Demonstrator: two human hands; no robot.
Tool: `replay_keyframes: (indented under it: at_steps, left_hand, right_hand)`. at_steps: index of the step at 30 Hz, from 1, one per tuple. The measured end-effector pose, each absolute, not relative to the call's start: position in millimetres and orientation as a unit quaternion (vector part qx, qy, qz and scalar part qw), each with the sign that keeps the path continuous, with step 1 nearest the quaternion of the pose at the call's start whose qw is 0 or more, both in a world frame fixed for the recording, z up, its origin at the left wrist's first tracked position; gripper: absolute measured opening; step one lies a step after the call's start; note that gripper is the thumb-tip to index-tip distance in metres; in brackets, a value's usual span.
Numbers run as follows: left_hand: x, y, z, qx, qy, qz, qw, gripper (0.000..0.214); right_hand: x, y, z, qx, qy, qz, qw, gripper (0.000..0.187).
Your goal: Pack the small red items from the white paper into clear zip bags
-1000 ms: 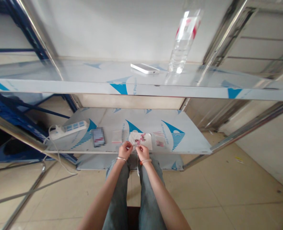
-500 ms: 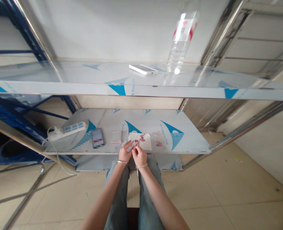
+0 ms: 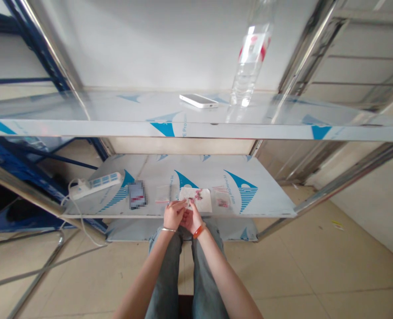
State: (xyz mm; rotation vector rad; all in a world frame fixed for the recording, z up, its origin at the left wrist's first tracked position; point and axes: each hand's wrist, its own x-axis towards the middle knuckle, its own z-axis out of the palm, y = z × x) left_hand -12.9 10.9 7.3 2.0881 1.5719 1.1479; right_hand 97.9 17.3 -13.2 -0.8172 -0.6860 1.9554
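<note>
My left hand (image 3: 174,215) and my right hand (image 3: 193,219) meet at the front edge of the lower shelf. The left fingers are pressed together, their tips near the right thumb. My right hand is rolled with its palm side partly up and its fingers curled. Whatever lies between the fingers is too small to make out. Just beyond them is a white sheet (image 3: 204,204) with small pink-red pieces (image 3: 198,194) on it. A clear plastic bag (image 3: 163,194) lies left of the sheet, and another clear bag with pinkish contents (image 3: 222,200) lies right of it.
A white power strip (image 3: 98,185) with a cable and a blurred-out dark rectangular item (image 3: 137,195) are on the lower shelf (image 3: 269,195), to the left. Above, the upper shelf (image 3: 123,128) carries a white phone (image 3: 199,101) and a clear bottle (image 3: 249,62). Metal posts stand at both sides.
My right hand has rolled palm-side up, showing an orange-red part of its wristband. Both hands have drawn closer together. The view has tilted slightly, so the shelves sit a little lower.
</note>
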Motion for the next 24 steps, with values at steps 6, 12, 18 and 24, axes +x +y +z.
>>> replay_keyframes:
  at_steps: [6,12,18,24]
  left_hand:
    - [-12.7,7.9,30.0,0.766,0.546,0.327,0.089,0.030]
    - [-15.3,5.1,44.4,0.796,0.543,0.267,-0.003,0.027]
    - [-19.9,4.9,47.1,0.806,0.528,0.267,0.002,0.021]
    - [-19.3,11.0,38.9,0.792,0.516,0.320,0.065,0.028]
  right_hand:
    - [96.2,8.5,12.7,-0.221,-0.143,0.872,0.414,0.048]
    - [94.4,12.3,17.1,-0.212,-0.155,0.839,0.477,0.039]
    - [99.5,20.6,0.5,-0.219,-0.125,0.811,0.528,0.028]
    - [101.5,21.3,0.1,-0.262,-0.117,0.785,0.549,0.030]
